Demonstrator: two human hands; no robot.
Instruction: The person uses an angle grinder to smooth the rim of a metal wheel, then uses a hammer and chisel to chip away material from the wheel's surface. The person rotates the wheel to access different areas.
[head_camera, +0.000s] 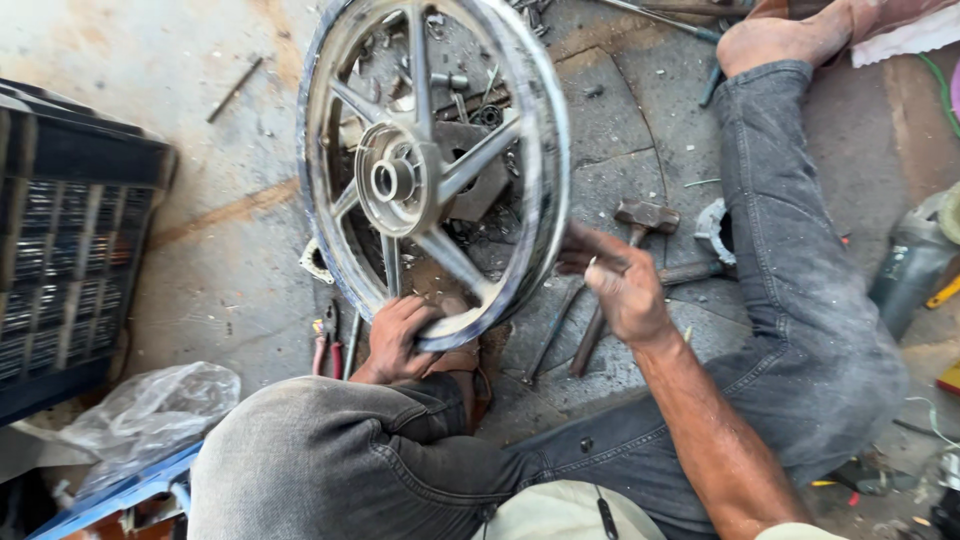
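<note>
A grey spoked alloy wheel (432, 170) is being gripped at its lower rim by the closed left hand (398, 338); the half-curled right hand (622, 288) is being pressed against its right edge, holding nothing else. Open concrete floor (200, 240) is being left free at the frame's left.

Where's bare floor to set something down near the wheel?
Bare concrete lies left of the wheel, between it and the dark crate, with only a thin rod near the top. Crowded: under and behind the wheel with metal parts, and right of it around the hammer, right hand and outstretched leg.

The wheel (430, 170) is showing dull silver-grey, the pliers (327, 345) red handles, the crate (70, 250) black, the jeans (800, 300) faded grey.
</note>
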